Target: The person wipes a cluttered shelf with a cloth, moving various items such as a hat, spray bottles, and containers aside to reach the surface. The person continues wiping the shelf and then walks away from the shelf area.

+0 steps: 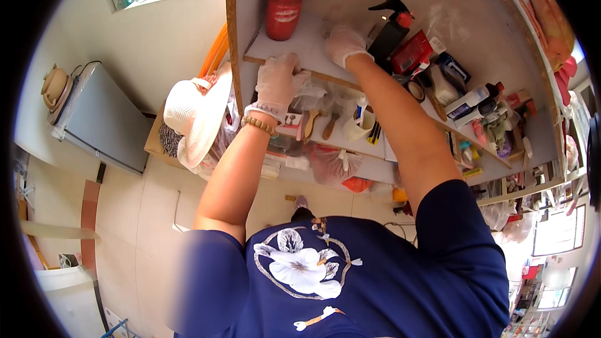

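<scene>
Thin translucent gloves cover both hands. My left hand (278, 82) is at the front edge of an upper shelf board (312, 54), its fingers curled; whether it grips anything is hidden. Farther back, my right hand (346, 46) rests palm down over the same board, and what lies under its fingers cannot be seen. Just right of it stands a black trigger spray bottle (390, 37), with a red packet (412, 51) beside it. A red cup (283, 14) holding upright tools is at the back left, beyond my left hand.
On the shelf below are a wooden-handled brush (331, 126), a white cup (359, 124) and plastic bags (312, 94). Bottles (467, 103) and tape (415, 90) crowd the right side. A sun hat (197, 112) hangs outside the left panel (232, 23), near a small fridge (108, 117).
</scene>
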The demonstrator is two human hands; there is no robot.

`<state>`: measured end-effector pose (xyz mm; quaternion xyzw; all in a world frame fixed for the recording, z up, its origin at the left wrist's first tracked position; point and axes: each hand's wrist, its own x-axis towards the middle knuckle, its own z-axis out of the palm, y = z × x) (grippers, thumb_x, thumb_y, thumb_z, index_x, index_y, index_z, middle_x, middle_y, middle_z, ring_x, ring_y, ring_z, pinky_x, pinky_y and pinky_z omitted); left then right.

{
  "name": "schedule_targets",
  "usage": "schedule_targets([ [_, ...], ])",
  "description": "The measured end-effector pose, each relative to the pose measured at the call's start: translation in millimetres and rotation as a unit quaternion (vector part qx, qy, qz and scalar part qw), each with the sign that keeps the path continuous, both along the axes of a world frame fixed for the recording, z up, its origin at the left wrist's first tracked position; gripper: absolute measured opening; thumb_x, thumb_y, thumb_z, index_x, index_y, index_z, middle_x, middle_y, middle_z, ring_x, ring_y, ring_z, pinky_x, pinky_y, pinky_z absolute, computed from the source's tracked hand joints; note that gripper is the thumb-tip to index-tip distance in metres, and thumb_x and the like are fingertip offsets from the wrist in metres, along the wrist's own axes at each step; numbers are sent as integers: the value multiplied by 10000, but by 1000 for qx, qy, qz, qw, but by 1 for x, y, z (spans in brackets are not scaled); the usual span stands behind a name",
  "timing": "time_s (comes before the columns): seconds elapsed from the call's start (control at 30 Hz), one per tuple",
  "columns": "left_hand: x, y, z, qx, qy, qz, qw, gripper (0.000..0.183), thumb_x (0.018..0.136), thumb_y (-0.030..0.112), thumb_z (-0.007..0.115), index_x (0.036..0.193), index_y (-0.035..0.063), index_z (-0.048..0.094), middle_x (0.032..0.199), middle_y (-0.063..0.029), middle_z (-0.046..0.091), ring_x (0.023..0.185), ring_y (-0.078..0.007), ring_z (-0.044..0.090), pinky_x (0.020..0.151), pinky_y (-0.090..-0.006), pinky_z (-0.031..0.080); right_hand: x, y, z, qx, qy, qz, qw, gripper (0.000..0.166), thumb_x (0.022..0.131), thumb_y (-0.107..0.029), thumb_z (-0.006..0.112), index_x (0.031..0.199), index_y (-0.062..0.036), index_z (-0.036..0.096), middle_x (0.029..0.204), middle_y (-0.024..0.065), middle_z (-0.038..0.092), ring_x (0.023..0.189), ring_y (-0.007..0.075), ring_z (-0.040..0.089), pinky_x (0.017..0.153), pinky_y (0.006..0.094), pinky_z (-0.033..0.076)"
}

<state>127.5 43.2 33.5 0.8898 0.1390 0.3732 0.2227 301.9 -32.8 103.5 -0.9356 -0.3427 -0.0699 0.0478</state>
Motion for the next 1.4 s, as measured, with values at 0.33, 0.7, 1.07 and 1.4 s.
schedule_targets([
  [0.33,-1,5,-1,12,-4,5,1000,242,764,249,734,817,85,564,801,-63,619,838,-318,580,738,-438,460,-46,-7,-3,46,-29,104,993,312,809,-137,560,1074,-7,661,1062,232,660,998,378,640,841,428,517],
  [0.7,-2,3,1,8,-20,8,1000,243,742,233,751,774,91,557,755,-59,608,797,-299,582,712,-420,475,24,26,34,84,-97,185,974,336,875,-105,476,1170,-44,626,1035,191,671,965,342,643,834,419,508],
  [1.07,0,1,2,27,-37,7,999,203,721,235,725,734,109,566,727,-52,621,770,-290,606,686,-404,493,78,67,-20,-60,-47,113,991,312,854,-119,554,1131,-47,678,1228,184,617,1123,330,609,894,440,511],
  [1.4,2,3,-2,15,-33,6,999,232,726,231,749,762,95,564,742,-52,612,778,-293,586,700,-409,482,85,35,1,-88,-33,-2,996,334,863,-106,485,1139,-49,665,1172,212,633,1083,377,611,899,424,497],
])
